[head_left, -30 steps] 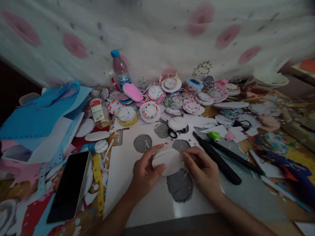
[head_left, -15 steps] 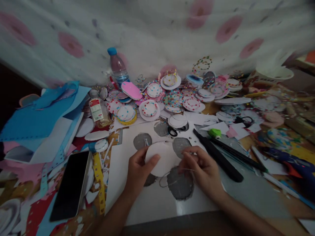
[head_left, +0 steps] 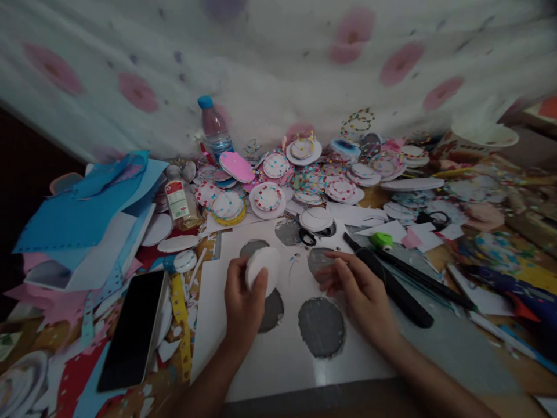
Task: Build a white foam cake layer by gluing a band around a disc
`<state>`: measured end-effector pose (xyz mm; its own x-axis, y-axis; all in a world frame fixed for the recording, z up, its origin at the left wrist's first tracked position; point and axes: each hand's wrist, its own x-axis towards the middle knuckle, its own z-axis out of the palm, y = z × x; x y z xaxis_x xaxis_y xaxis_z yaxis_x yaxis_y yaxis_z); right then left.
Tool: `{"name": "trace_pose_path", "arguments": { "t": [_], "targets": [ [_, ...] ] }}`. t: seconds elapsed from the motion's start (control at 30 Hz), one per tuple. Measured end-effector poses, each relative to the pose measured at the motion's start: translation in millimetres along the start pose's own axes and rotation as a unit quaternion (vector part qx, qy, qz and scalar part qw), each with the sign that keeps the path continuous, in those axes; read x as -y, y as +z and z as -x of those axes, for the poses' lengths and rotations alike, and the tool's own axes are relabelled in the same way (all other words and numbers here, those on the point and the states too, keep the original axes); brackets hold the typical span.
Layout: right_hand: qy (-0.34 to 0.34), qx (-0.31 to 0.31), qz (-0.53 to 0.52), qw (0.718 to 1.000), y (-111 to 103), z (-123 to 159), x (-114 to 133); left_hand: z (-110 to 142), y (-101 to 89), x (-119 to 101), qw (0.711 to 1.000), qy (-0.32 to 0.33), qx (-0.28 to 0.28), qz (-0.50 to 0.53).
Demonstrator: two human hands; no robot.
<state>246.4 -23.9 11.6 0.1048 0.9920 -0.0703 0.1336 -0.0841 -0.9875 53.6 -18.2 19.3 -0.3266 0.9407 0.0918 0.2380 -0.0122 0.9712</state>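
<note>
My left hand (head_left: 242, 302) grips a white foam disc (head_left: 263, 269), tilted on edge, thumb on its front face. It is held over a white sheet (head_left: 278, 348) that has several round holes cut out of it. My right hand (head_left: 354, 290) rests beside it to the right with fingers loosely spread, fingertips near one cut-out hole (head_left: 319, 261); it holds nothing that I can make out. A larger hole (head_left: 322, 326) lies just below that hand.
Decorated foam discs (head_left: 267, 196) pile up at the back, with a water bottle (head_left: 214, 125) and small glue bottle (head_left: 180, 200). A dark phone (head_left: 133, 331) and blue sheets (head_left: 78, 215) lie left. Black scissors (head_left: 307, 235), a long black tool (head_left: 391, 284) and a green object (head_left: 382, 239) sit right.
The left hand has carried the white disc leftward and turned it on edge. The right hand has let go of the disc and opened, staying near the cut-out holes.
</note>
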Motion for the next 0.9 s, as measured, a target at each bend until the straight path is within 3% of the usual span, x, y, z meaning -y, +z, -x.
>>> {"name": "trace_pose_path", "arguments": {
  "t": [0.07, 0.13, 0.2, 0.3, 0.4, 0.53, 0.63, 0.77, 0.9],
  "targets": [
    [-0.098, 0.014, 0.155, 0.983, -5.1, -4.6, -1.8, 0.2, 0.0, 0.1, 1.0, 0.01, 0.016, 0.0],
    [-0.218, 0.048, 0.311, 0.924, -12.8, -9.3, -2.9, 2.1, -0.1, 0.2, 0.999, 0.012, 0.047, 0.005],
    [-0.294, 0.084, 0.422, 0.853, -22.6, -12.6, -4.1, 5.0, -0.6, 0.2, 0.997, 0.01, 0.071, 0.016],
    [-0.317, 0.103, 0.545, 0.769, -40.6, -13.4, -6.8, 9.2, -2.4, 0.1, 0.993, 0.003, 0.106, 0.051],
    [-0.314, 0.115, 0.61, 0.719, -62.2, -12.0, -7.1, 10.5, -4.8, 0.4, 0.984, 0.011, 0.132, 0.118],
    [-0.279, 0.105, 0.625, 0.722, -90.8, -8.8, -3.4, 9.5, -6.8, 1.6, 0.969, -0.013, 0.169, 0.177],
    [-0.215, 0.048, 0.653, 0.725, -104.0, -1.7, -10.9, 10.8, -7.1, 1.6, 0.965, -0.02, 0.182, 0.188],
    [-0.169, 0.035, 0.654, 0.737, -106.6, 10.5, -32.8, 15.5, -6.5, 0.4, 0.96, -0.001, 0.197, 0.198],
    [-0.178, 0.022, 0.625, 0.76, -105.4, 16.5, -37.7, 18.1, -5.7, -0.1, 0.961, 0.02, 0.202, 0.186]
  ]
}}
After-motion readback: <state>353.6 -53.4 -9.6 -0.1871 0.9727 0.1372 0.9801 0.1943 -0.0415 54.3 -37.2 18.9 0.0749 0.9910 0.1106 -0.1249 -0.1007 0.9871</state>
